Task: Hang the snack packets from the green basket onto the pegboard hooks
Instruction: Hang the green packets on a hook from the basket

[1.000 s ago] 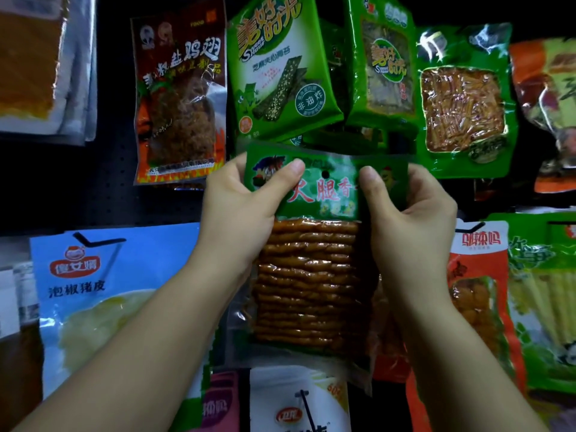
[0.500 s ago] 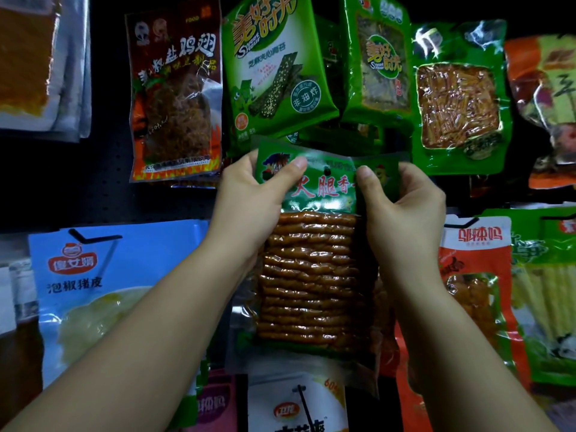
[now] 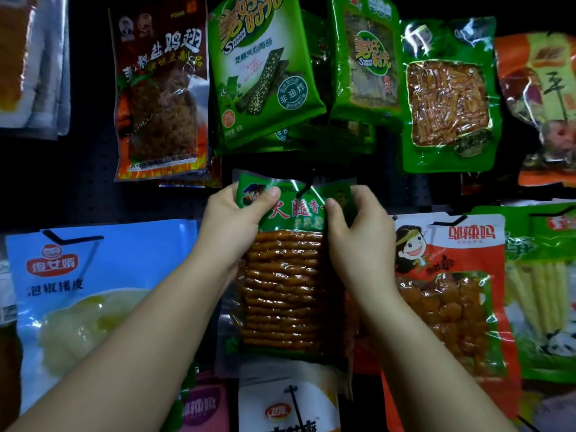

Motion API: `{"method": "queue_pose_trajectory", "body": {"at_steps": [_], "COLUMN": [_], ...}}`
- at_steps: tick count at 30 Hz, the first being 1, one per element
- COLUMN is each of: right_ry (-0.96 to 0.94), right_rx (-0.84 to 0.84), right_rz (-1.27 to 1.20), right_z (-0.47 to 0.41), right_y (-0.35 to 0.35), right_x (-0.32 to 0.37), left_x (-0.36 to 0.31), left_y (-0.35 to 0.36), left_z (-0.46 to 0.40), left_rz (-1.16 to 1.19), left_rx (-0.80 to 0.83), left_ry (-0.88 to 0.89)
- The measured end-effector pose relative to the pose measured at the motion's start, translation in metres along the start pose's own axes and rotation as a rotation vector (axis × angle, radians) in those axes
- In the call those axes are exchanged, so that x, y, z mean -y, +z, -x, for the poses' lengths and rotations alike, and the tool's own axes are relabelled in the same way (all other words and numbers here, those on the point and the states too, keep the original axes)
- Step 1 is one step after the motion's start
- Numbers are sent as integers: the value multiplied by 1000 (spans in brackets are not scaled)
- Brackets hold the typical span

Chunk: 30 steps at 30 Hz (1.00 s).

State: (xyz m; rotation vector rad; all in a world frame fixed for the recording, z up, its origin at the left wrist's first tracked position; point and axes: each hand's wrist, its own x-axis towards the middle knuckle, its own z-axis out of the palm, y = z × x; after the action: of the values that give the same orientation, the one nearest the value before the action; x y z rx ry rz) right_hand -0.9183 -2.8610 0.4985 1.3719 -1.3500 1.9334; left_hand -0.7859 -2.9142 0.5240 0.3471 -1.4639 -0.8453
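Note:
A clear snack packet [image 3: 282,285] with a green header and rows of brown sticks is held against the black pegboard [image 3: 78,194] at the centre. My left hand [image 3: 232,226] pinches the header's left corner. My right hand [image 3: 358,229] grips the header's right corner. A black hook [image 3: 304,187] pokes through the header's top middle, between my thumbs. The green basket is out of view.
Hung packets crowd all sides: a dark red one [image 3: 162,98] upper left, green seaweed packs [image 3: 265,73] above, a green pack [image 3: 447,98] upper right, a blue bag [image 3: 87,304] at left, a red-and-white pack [image 3: 448,291] at right, a white pack [image 3: 290,406] below.
Both hands have pushed the packet toward the board and slightly up. The hook now shows through the header, where before only the punched hole was visible.

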Motion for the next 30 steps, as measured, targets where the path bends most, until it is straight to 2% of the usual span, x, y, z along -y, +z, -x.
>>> {"method": "queue_pose_trajectory", "body": {"at_steps": [6,9,22,27,30], "right_ry": [121,255,475,502,453], "right_rx": [95,157,190,167,153], "right_rz": [-76,-150,-65,4,-18], "right_z": [5,9,-3,-4,9], "right_y": [24,41,99,111,112], "right_x": [-24,-45,-94,-96,-97], "left_x": [32,58,111,117,125], "left_y": [-13,-19,-14,-12,-13], "left_z": [-10,-14,-43,-43,-31], "left_rz": [-132,-207,-403,-423,-388], "left_rx": [-83,-133,-267,-332,-336], "left_ry": [66,12,-135,-136,-120]}}
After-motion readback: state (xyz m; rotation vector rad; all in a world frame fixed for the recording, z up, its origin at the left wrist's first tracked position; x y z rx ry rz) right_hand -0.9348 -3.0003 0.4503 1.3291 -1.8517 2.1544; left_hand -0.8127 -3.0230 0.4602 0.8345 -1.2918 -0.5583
